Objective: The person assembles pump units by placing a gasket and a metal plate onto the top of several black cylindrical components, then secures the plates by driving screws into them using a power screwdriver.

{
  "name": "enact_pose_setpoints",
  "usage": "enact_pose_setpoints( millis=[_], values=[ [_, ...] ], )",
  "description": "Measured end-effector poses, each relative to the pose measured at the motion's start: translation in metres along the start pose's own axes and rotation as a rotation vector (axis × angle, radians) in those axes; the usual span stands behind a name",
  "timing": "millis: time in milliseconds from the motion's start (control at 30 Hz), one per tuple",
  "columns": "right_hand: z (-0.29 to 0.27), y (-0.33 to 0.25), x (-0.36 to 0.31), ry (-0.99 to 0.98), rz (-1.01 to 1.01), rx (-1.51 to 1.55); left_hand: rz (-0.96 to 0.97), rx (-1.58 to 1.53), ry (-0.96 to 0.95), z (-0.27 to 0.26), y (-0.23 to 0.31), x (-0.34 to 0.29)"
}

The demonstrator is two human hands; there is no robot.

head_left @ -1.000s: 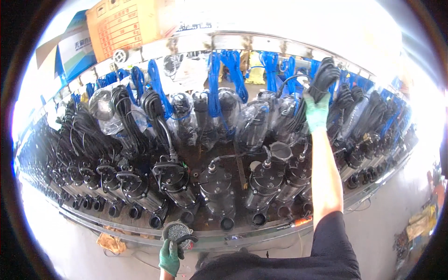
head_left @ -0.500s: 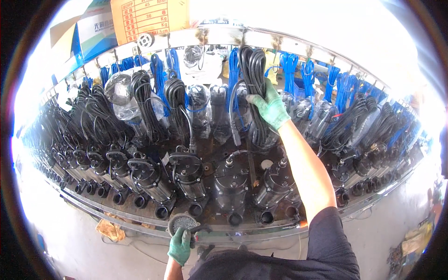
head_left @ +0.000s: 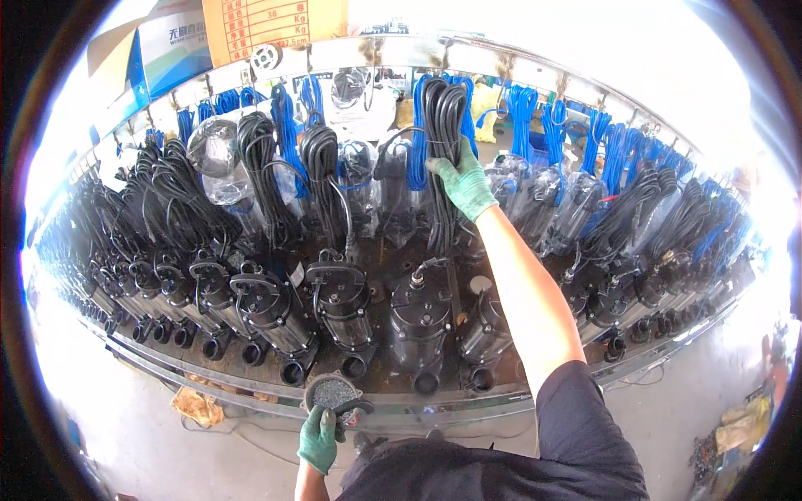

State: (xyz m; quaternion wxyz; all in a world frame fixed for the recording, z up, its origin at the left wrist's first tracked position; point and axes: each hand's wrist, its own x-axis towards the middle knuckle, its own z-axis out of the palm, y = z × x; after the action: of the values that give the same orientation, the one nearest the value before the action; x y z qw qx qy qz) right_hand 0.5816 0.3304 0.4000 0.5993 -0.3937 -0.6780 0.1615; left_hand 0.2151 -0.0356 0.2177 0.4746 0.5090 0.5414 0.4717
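My right hand, in a green glove, is closed round a bundled black cable just below the metal rail. The bundle hangs upright, and a loose loop of it bends out to the left. Below it stands a black pump with a cable fitting on top. My left hand, also gloved in green, grips the near edge of a round dark dish-like piece at the bench's front edge. Its face is grey and speckled, and a curved black handle sticks out beside it.
Black pumps line the bench, with more black cable bundles behind them. Blue cable bundles hang from the metal rail. Plastic-wrapped pumps stand behind. A brown crumpled piece lies on the floor.
My right hand has shifted the black cable bundle a little left, under a hook of the rail. Its loose lead now bends out higher up. My left hand still holds the round piece.
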Motion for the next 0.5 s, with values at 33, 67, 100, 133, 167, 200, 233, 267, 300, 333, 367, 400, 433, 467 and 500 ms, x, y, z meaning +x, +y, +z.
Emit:
enact_pose_setpoints(
  millis=[33,67,100,133,167,200,233,267,300,333,367,400,433,467,500],
  values=[
    [-0.003,-0.001,-0.002,-0.011,0.019,0.027,0.017,0.023,-0.005,0.000,0.003,0.001],
    [-0.005,-0.006,-0.003,-0.025,0.036,0.055,0.027,0.047,-0.008,0.001,0.005,0.001],
    [-0.003,-0.010,-0.008,-0.023,0.030,0.080,0.036,0.071,-0.011,0.001,0.006,0.001],
    [-0.004,-0.014,-0.015,-0.019,0.025,0.099,0.046,0.093,-0.020,0.002,0.006,0.001],
    [-0.002,-0.020,-0.019,-0.021,0.013,0.159,0.028,0.050,-0.022,0.002,-0.003,0.003],
    [0.001,-0.013,-0.017,0.000,-0.022,0.100,0.045,0.077,-0.022,0.002,-0.006,0.005],
    [0.004,-0.019,-0.017,0.011,0.015,0.031,0.060,0.106,-0.023,0.003,-0.005,0.006],
    [0.006,-0.025,-0.017,0.021,0.051,-0.036,0.075,0.135,-0.023,0.003,-0.007,0.007],
    [0.006,-0.020,-0.012,0.014,0.039,0.003,0.085,0.124,-0.026,0.002,-0.015,0.008],
    [0.005,-0.016,-0.002,0.009,0.023,0.040,0.098,0.111,-0.030,0.001,-0.020,0.012],
    [0.003,-0.011,0.004,0.004,0.007,0.078,0.111,0.098,-0.035,0.000,-0.024,0.014],
    [-0.001,-0.006,0.003,0.002,0.055,0.192,0.100,0.060,-0.049,-0.002,-0.027,0.014],
    [-0.003,-0.006,-0.001,-0.004,0.107,0.307,0.084,0.020,-0.062,-0.003,-0.020,0.013],
    [-0.003,-0.005,-0.006,-0.010,0.160,0.420,0.056,0.011,-0.057,-0.002,-0.016,0.012],
    [-0.001,-0.003,-0.010,0.006,0.130,0.429,0.029,0.000,-0.051,-0.001,-0.013,0.011]
  ],
)
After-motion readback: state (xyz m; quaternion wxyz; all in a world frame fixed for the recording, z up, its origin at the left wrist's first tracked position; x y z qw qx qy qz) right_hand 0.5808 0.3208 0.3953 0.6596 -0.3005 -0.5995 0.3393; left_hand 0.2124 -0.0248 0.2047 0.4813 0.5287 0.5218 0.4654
